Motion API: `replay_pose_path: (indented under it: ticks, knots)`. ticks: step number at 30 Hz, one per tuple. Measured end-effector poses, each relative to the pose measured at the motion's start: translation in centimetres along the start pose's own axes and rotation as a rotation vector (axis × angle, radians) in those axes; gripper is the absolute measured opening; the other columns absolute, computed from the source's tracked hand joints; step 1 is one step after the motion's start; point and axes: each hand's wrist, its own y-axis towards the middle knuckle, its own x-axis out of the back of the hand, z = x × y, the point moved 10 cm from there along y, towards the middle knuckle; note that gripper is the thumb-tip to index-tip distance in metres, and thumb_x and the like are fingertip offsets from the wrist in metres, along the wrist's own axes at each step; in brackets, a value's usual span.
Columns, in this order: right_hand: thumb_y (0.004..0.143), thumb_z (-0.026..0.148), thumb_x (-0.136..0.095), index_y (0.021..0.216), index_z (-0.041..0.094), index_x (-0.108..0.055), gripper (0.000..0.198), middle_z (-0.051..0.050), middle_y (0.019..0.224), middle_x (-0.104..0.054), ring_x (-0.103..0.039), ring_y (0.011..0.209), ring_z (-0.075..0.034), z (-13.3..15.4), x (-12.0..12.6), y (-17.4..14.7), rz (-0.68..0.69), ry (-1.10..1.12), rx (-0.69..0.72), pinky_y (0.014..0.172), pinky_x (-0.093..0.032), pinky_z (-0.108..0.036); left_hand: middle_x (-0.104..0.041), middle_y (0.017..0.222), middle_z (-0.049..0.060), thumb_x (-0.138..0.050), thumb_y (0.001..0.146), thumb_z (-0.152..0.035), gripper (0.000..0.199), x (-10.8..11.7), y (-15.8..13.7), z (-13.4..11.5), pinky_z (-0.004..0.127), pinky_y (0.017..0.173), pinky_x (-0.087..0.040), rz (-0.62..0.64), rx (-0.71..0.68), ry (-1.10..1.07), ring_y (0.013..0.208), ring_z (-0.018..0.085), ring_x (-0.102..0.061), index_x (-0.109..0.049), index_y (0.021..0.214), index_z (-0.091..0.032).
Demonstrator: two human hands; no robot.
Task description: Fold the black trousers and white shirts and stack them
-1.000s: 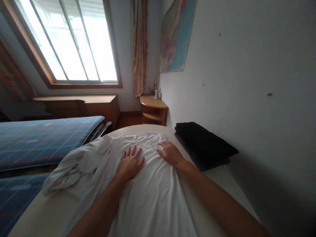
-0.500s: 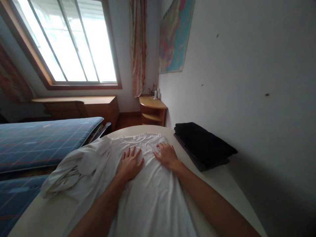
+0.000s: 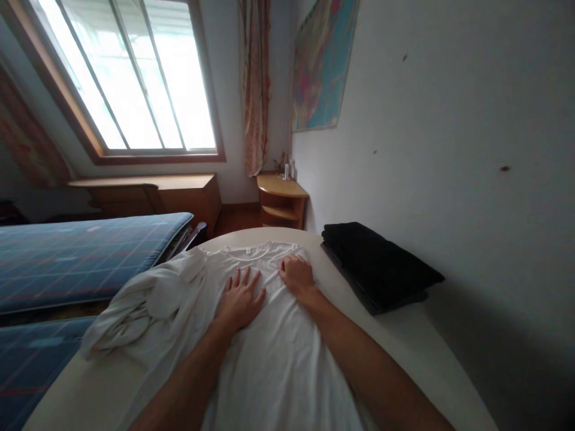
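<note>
Table, round-edged: placed beneath both hands. Corner shelf (image 3: 283, 187), open-fronted: stood well beyond the hands; small items, too tiny to tell, set on top. Shirt, white: spread on the table (image 3: 422, 353) under both hands, collar just beyond them. Clothes (image 3: 381, 263), black, folded: stacked right of the right hand (image 3: 296, 274). Left hand (image 3: 240, 299): laid flat on the shirt (image 3: 278, 359), fingers spread. Right hand: rested near the shoulder, fingers curled; whether cloth is pinched cannot be told.
</note>
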Motion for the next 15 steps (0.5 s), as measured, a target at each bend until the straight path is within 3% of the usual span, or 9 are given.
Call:
replay_pose_path:
  ticks: [8, 15]
  knots:
    - [0.094, 0.024, -0.053, 0.092, 0.019, -0.068, 0.016, -0.008, 0.100, -0.072, -0.061, 0.095, -0.021, -0.4, 0.9, -0.2, -0.065, 0.039, 0.006, 0.084, -0.040, -0.031, -0.026, 0.163, 0.008, -0.038, 0.098, -0.049, 0.059, 0.2, -0.1, -0.1, 0.052, 0.120, -0.019, 0.014, 0.006, -0.005, 0.151, 0.034, -0.016, -0.036, 0.153, -0.027]
    - [0.090, 0.027, -0.057, 0.089, 0.020, -0.067, 0.012, -0.006, 0.098, -0.071, -0.060, 0.097, -0.021, 1.6, 1.6, -1.2, -0.066, 0.145, 0.123, 0.090, -0.038, -0.033, -0.026, 0.164, 0.007, -0.037, 0.098, -0.049, 0.059, 0.2, -0.1, -0.2, 0.050, 0.120, -0.020, 0.024, 0.012, 0.002, 0.151, 0.033, -0.016, -0.036, 0.153, -0.027]
